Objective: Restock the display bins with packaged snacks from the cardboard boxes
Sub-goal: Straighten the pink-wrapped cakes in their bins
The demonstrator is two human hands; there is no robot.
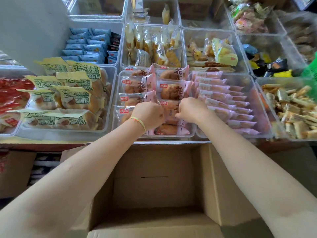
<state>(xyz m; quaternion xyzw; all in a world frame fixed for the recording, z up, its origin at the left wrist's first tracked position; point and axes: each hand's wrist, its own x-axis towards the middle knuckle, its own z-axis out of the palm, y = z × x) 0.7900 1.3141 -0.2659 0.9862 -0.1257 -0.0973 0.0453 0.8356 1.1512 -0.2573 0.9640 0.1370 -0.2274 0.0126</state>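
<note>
**Two hands arranging pink pastry packets in a clear bin above an open box**

Both bare arms reach up the centre of the frame into a clear plastic bin [193, 133] at mid-frame. The left hand [148, 115], with a yellow cord bracelet [139, 123] at its wrist, and the right hand [192, 109] sit close together, fingers curled around one of the pink-wrapped pastry packets [171, 90] between them. The packets fill the bin almost to its walls, in two columns, leaving little free room.

Below, at lower centre, an open cardboard box [154, 182] shows its bare brown floor; its near flap is cut off by the bottom edge.

Neighbouring bins press wall to wall. At left, a bin holds bread packets with yellow-green labels [75, 97]; the large green Chinese lettering is partly creased. At right, slim pink packets [221, 100] stand in a tight row. Farther right, small golden wrapped sticks [291, 107] run off the frame edge. Upper left holds blue packets [85, 45].

Each pastry packet carries a small red label with white Chinese characters and dark brush-style writing; the hands hide the packet they hold. The upper row of bins is blurred.
</note>
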